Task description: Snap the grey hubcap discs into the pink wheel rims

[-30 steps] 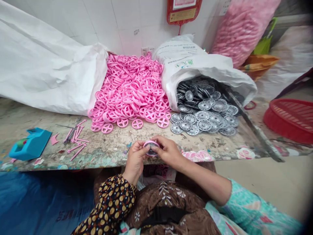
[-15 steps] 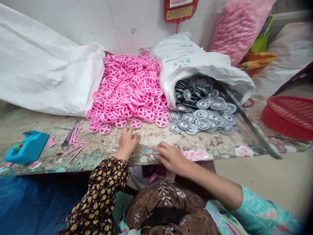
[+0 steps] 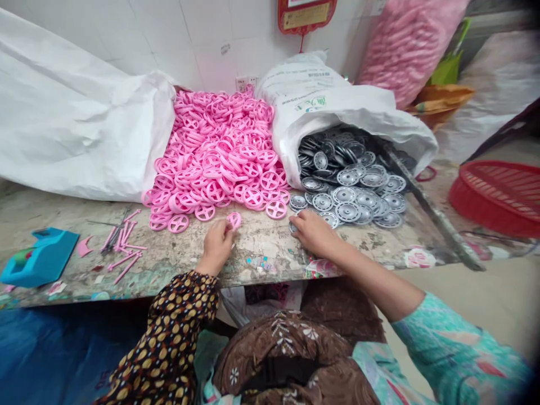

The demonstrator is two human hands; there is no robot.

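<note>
Both hands have moved up the bench since the earlier frame — the left hand (image 3: 217, 246) now pinches a tilted pink plastic spoked wheel (image 3: 234, 220) in its fingertips, just short of the pink heap (image 3: 215, 163). The right hand (image 3: 314, 233) rests its fingers on a grey metal disc (image 3: 294, 226) at the edge of the grey pile (image 3: 350, 197) — whether they grip it, I cannot tell.

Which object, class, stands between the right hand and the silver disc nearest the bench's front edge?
Nothing visible does: the right hand rests against the silver disc at the front of the pile, its fingertips touching it, with no other object between them.
</note>
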